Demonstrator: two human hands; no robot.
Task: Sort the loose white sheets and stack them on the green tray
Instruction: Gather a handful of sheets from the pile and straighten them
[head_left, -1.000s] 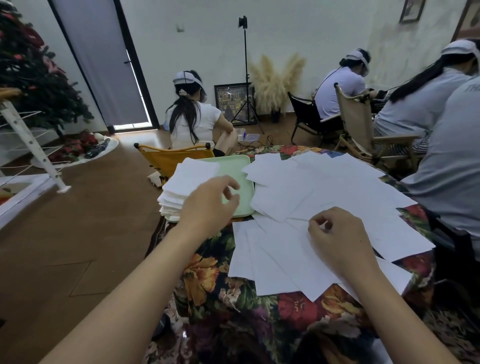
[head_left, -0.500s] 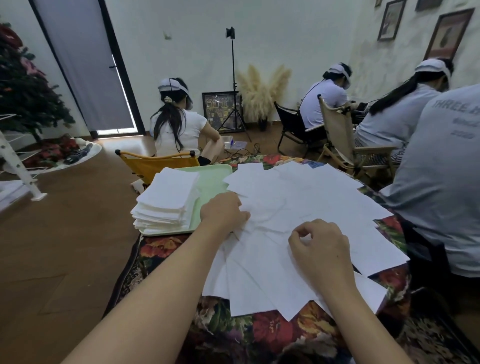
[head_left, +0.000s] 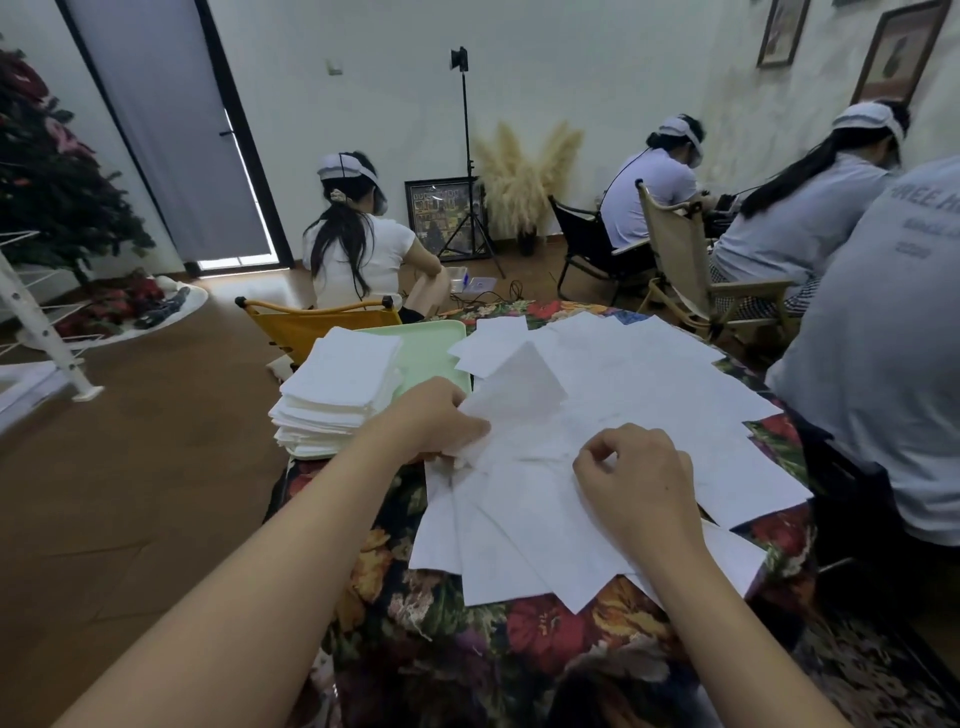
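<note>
L hand (head_left: 436, 421) grips lifted sheet (head_left: 519, 389); R hand (head_left: 636, 475) curled on pile (head_left: 649, 415), pinch unclear. Risk: neighbours drag off w/ sheet.

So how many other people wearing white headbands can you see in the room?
3. One in a white top sits on the floor beyond the yellow chair; two sit at right, one far, one nearer. A fourth person's grey back shows, head out of frame.
</note>
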